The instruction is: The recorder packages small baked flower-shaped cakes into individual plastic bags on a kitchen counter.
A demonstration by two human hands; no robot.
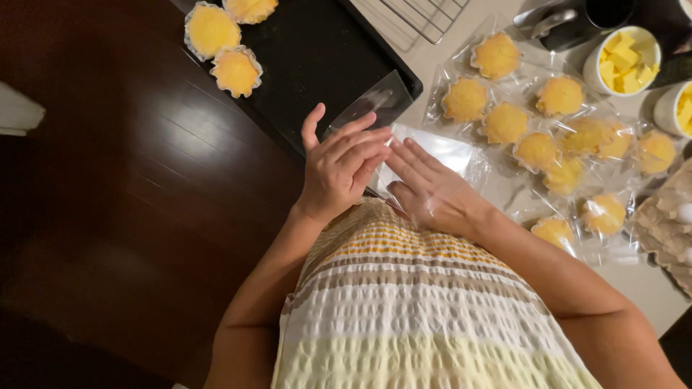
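My left hand (pixel 340 164) pinches the edge of a clear plastic bag (pixel 375 101) that stands up over the corner of the black baking tray (pixel 310 50). My right hand (pixel 431 189) lies inside or under another clear bag (pixel 440 151), fingers stretched flat toward the left hand. Three unwrapped yellow muffins (pixel 234 70) in paper cups sit at the tray's far left. Several muffins sealed in clear bags (pixel 537 150) lie on the white counter to the right of my hands.
A wire cooling rack (pixel 422 16) lies at the top. Two white cups of yellow cubes (pixel 626 59) stand at top right beside a dark metal container (pixel 569 25). An egg carton (pixel 667 223) sits at the right edge. Dark wooden floor (pixel 130 202) fills the left.
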